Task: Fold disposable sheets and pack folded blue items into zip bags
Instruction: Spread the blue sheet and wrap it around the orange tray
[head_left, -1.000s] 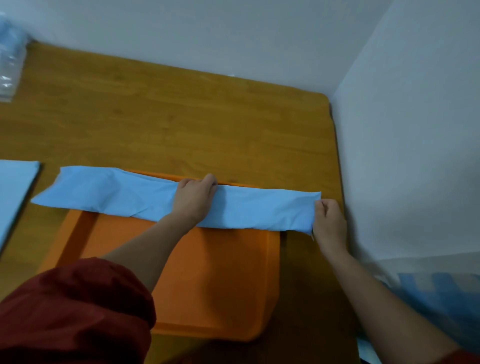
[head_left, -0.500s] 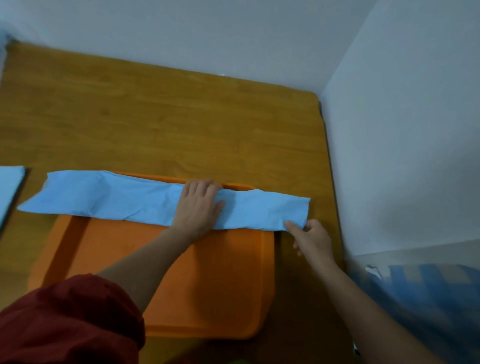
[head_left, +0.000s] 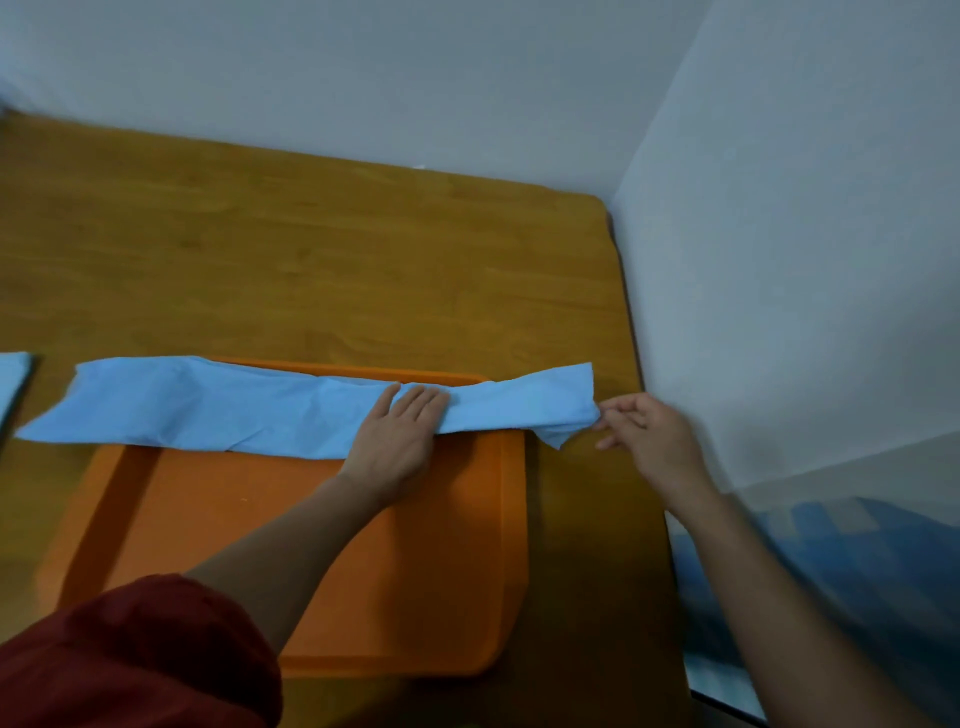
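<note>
The folded blue sheet (head_left: 234, 410) is lying as a long strip across the far edge of the orange tray (head_left: 234, 525), with both ends reaching past the tray's sides onto the wooden table (head_left: 311, 260). The left hand (head_left: 397, 441) is pressing flat on the strip over the tray's far right corner, fingers straight and together, much as it was half a second ago. The right hand (head_left: 649, 431), just right of the tray, is now pinching the strip's right end between its fingertips and lifting it, where before that end was lying flat. A second blue sheet (head_left: 11, 374) is showing well left of the tray.
</note>
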